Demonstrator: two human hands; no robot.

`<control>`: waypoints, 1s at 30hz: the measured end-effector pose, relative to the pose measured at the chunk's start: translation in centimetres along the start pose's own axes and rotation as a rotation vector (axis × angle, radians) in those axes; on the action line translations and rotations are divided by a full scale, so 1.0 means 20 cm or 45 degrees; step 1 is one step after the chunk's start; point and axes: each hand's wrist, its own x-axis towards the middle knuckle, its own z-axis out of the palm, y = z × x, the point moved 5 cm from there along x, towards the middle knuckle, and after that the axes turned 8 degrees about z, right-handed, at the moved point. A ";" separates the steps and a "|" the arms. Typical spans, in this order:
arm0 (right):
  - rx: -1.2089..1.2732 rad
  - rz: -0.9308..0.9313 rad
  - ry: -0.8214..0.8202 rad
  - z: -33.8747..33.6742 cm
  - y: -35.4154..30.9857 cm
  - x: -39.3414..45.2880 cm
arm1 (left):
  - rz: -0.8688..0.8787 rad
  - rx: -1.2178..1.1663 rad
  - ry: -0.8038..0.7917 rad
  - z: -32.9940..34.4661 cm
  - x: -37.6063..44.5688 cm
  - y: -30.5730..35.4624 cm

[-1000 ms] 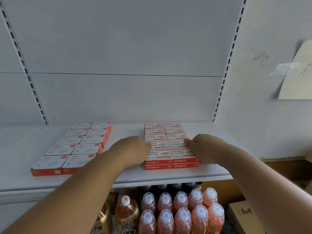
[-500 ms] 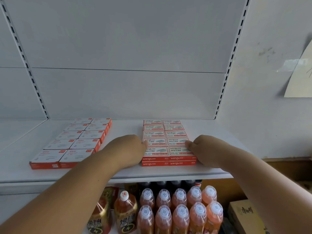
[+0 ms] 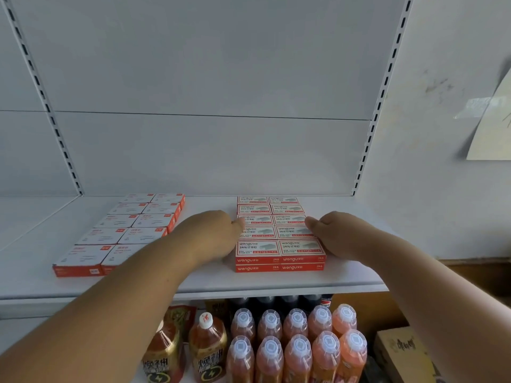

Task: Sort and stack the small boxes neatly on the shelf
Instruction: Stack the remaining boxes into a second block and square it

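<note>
My left hand (image 3: 214, 233) and right hand (image 3: 336, 233) flank the staple boxes (image 3: 279, 239), each pressed against one long side of the block with fingers curled in loosely and nothing gripped; the thumbs touch the top cartons. I judge this squeeze is meant to true the columns so the edges line up. The block sits right of centre on the white shelf (image 3: 345, 275), two columns wide and two layers high, its front faces set back from the shelf lip. A second group, the flatter red-and-white boxes (image 3: 124, 233), lies well apart to the left in a single layer, slightly skewed, so it likely needs squaring next. Orange drink bottles (image 3: 297, 344) stand below.
</note>
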 end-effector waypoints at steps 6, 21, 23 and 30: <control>-0.004 -0.012 -0.058 0.02 -0.02 0.05 | 0.011 -0.012 -0.084 0.04 0.09 0.00; -0.101 -0.062 0.001 0.02 -0.06 0.20 | 0.021 -0.045 -0.078 0.05 0.22 -0.05; -0.151 -0.098 0.026 0.02 -0.07 0.21 | 0.019 -0.017 -0.054 0.07 0.23 -0.05; -0.098 -0.066 -0.046 -0.02 -0.08 0.26 | -0.058 -0.044 -0.016 0.03 0.27 -0.07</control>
